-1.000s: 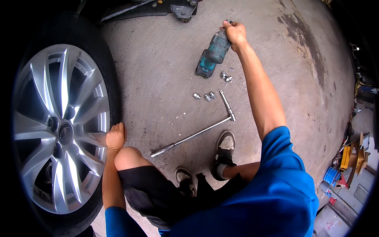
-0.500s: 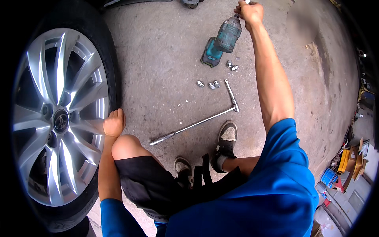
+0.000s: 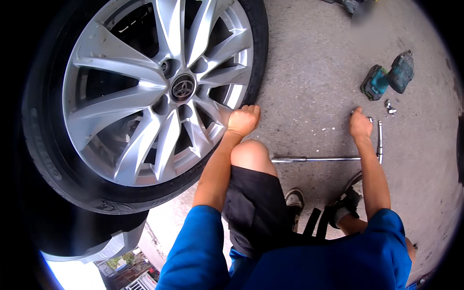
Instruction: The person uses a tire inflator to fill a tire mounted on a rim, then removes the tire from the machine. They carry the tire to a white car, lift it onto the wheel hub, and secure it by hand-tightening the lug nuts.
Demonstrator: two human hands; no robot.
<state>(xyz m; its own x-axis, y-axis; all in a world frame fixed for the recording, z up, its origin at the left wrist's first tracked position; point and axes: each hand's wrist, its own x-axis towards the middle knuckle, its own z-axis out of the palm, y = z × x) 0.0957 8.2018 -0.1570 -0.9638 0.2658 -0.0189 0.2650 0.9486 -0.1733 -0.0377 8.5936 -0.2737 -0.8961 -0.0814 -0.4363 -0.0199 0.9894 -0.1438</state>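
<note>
A silver alloy wheel (image 3: 153,94) with a black tyre (image 3: 260,58) fills the left side. My left hand (image 3: 244,121) is closed, its fingers curled over the tyre's edge beside my knee. Low over the concrete, my right hand (image 3: 360,124) pinches a shiny lug nut (image 3: 353,112) at its fingertips. Another lug nut (image 3: 370,119) shows partly beside that hand. A pair of lug nuts (image 3: 390,107) lies farther right. The teal and black impact wrench (image 3: 389,77) rests on the floor beyond them, with no hand on it.
A long chrome breaker bar (image 3: 319,159) lies on the concrete floor (image 3: 309,72), a shorter bar (image 3: 380,140) set across its right end. My shoes (image 3: 295,198) stand just below it. Dark objects (image 3: 350,4) sit at the far edge.
The view has swung left toward the wheel. My right hand has left the impact wrench's nose and come back to the lug nuts. My left hand stays on the tyre.
</note>
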